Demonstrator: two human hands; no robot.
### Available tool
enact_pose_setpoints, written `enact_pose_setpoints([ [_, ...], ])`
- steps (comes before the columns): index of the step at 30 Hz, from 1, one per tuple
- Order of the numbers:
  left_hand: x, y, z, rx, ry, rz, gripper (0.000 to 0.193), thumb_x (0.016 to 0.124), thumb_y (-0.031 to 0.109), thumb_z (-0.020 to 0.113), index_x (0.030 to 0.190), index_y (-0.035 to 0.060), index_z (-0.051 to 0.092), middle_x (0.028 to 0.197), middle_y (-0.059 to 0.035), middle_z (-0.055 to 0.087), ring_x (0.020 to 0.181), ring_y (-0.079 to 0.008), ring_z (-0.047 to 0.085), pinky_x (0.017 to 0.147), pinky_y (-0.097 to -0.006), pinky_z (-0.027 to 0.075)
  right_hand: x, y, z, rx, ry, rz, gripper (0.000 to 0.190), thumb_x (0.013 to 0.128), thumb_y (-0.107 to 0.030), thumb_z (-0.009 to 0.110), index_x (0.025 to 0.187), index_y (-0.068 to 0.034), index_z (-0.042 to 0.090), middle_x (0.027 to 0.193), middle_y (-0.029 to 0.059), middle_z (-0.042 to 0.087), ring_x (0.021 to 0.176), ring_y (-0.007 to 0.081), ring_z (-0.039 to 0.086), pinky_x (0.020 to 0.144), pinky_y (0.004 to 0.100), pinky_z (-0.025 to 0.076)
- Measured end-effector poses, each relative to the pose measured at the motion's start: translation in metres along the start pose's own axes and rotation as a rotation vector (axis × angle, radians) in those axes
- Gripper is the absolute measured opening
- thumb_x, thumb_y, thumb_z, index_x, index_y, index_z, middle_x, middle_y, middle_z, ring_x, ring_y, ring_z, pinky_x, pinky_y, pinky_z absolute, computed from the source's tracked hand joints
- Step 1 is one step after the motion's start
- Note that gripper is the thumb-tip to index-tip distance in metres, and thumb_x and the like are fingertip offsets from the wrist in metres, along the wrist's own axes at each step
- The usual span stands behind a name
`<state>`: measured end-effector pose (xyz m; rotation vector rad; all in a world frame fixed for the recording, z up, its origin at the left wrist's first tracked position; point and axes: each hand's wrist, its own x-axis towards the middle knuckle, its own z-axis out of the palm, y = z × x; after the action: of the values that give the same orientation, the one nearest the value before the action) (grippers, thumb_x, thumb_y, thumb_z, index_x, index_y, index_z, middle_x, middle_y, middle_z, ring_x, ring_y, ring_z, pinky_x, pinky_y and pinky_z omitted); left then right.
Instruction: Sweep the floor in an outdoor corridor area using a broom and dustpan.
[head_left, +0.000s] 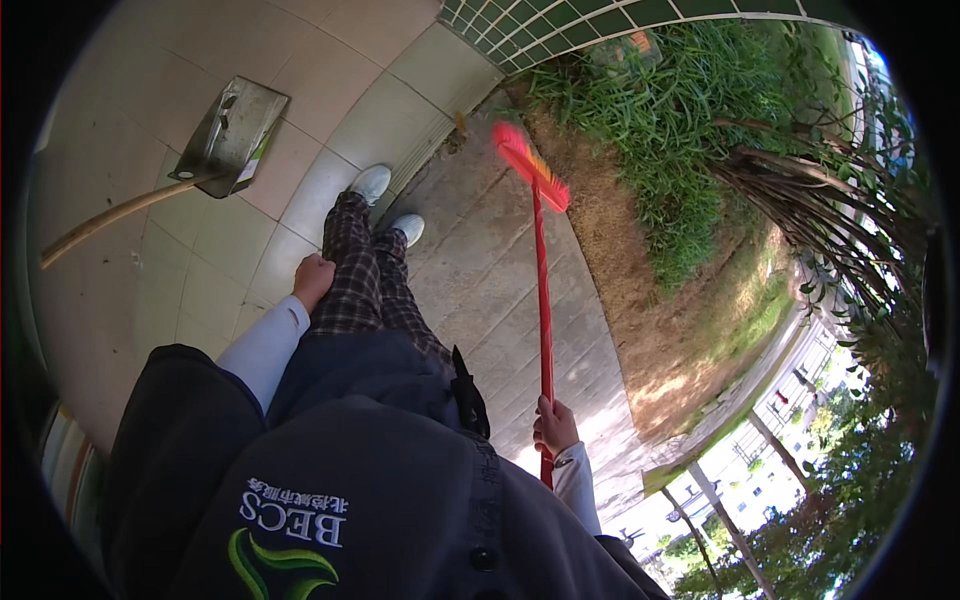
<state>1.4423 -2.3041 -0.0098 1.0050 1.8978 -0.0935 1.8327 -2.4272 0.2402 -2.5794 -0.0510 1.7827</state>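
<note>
My right hand (556, 426) grips the red-wrapped handle of a broom (543, 300). The broom's red head, with orange-yellow and red bristles, is raised past the edge of the paving, and its far end is blurred. My left hand (313, 279) is curled into a fist beside my thigh, over the checked trousers (346, 277), with nothing visible in it. Further ahead on the left, a metal dustpan (238, 127) lies on the floor tiles. Its wooden handle (120, 221) points back towards the left rim.
Pale floor tiles (187, 255) end in a grooved step edge (420, 154) by my shoes. Grey paving (487, 262) runs along the step, bordered by bare soil (645, 352) and long grass (637, 135). A green tiled wall (540, 34) stands ahead; shrub stems (795, 187) spread at right.
</note>
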Motion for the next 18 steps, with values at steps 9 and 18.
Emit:
enact_pose_setpoints([
  [9,-0.006,0.010,-0.002,0.046,0.070,0.032,0.022,0.069,0.021,0.052,0.067,-0.0008,0.054,0.069,-0.0162,0.057,0.068,-0.0280,0.054,0.064,-0.0351,0.042,0.137,-0.062,0.034,-0.488,0.159,-0.252,0.041,0.082,-0.037,0.039,0.074,0.002,0.049,0.047,0.0135,0.050,0.037,0.0235,0.052,0.035,0.0346,0.042],
  [18,-0.014,-0.027,-0.021,-0.071,0.109,-0.098,0.023,0.069,0.023,0.051,0.072,0.0009,0.055,0.076,-0.0176,0.058,0.076,-0.0326,0.055,0.069,-0.0384,0.042,0.037,0.061,0.018,-0.622,-0.026,-0.308,0.036,0.080,-0.034,0.044,0.074,0.000,0.052,0.064,0.0233,0.053,0.068,0.0385,0.053,0.056,0.0425,0.041],
])
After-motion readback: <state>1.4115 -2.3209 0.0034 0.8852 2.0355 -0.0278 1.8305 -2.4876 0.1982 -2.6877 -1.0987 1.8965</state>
